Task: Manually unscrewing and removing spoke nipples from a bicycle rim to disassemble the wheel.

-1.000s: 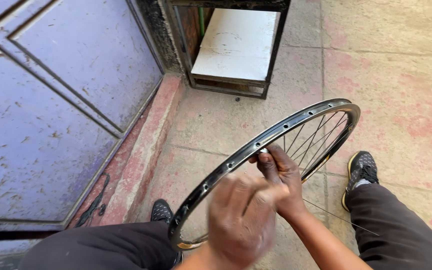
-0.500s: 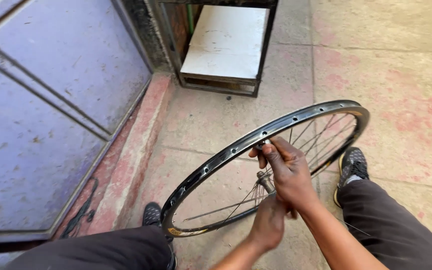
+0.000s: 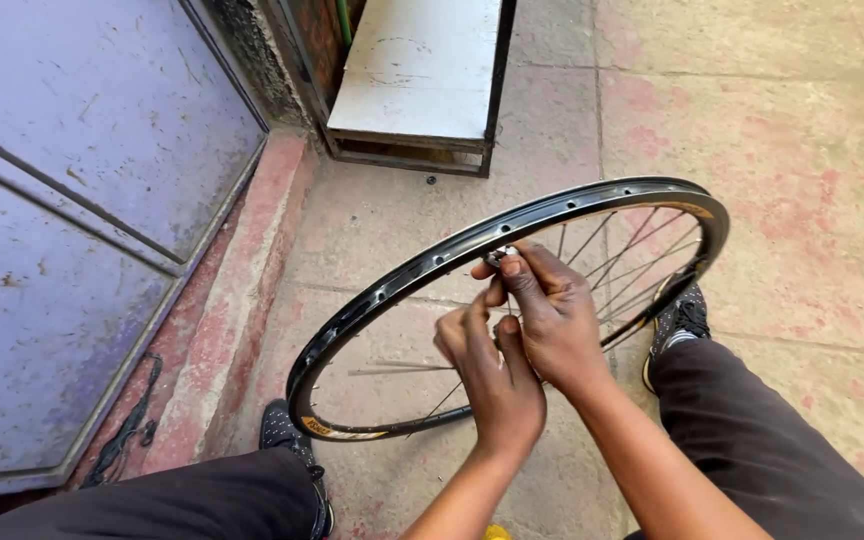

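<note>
Since half a second ago my left hand point(image 3: 492, 375) has come up from below the rim to sit just under my right hand point(image 3: 552, 315), and the wheel has tipped a little flatter.

From the head camera, I see the black bicycle rim point(image 3: 422, 265) held tilted between my knees, its low edge near my left shoe point(image 3: 287, 430), its far edge by my right shoe point(image 3: 682, 315). My right hand pinches a small silvery spoke nipple point(image 3: 500, 255) at the rim's inner face; my left hand is curled narrow around a thin spoke point(image 3: 442, 402) below it. To do this well, I judge the spoke must stay lined up with its hole while the nipple turns, and the rim stays braced on the concrete floor point(image 3: 802, 200).
</note>
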